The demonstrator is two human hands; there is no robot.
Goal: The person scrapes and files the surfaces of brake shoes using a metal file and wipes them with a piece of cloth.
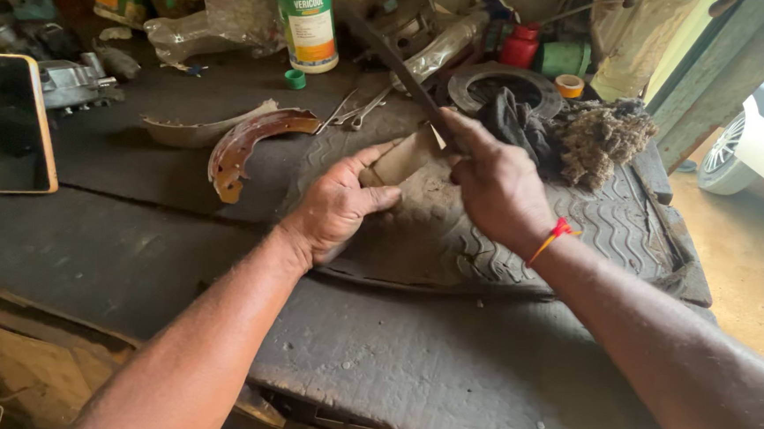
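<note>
Brown lining material, a flat curved strip, is pinched between the thumb and the bent fingers of the left hand, which presses it down on a piece of old tyre tread. The fingers of the right hand are closed tight around the handle end of a long dark blade; the blade runs away from the hand toward 11 o'clock, and its near edge seems to meet the strip at the top corner, though the exact contact is hidden by the knuckles. A red thread is tied on the right wrist.

To do this cutting or scraping well, it is judged that the left thumb should stay behind the edge, not in front of it, and the strip should lie flat on the rubber so it does not slip. Short strokes away from the holding hand look safer than long ones.

At 9 o'clock from the left hand, a rusty brake shoe lies on the dark bench, apart from the hands. Farther at 9 o'clock a phone lies with its screen dark. At 12 o'clock stands a white and green bottle, with a small green cap just beside it and two spanners near. At 1 o'clock from the right hand are a metal ring, a dark rag and a bundle of cotton waste.
</note>
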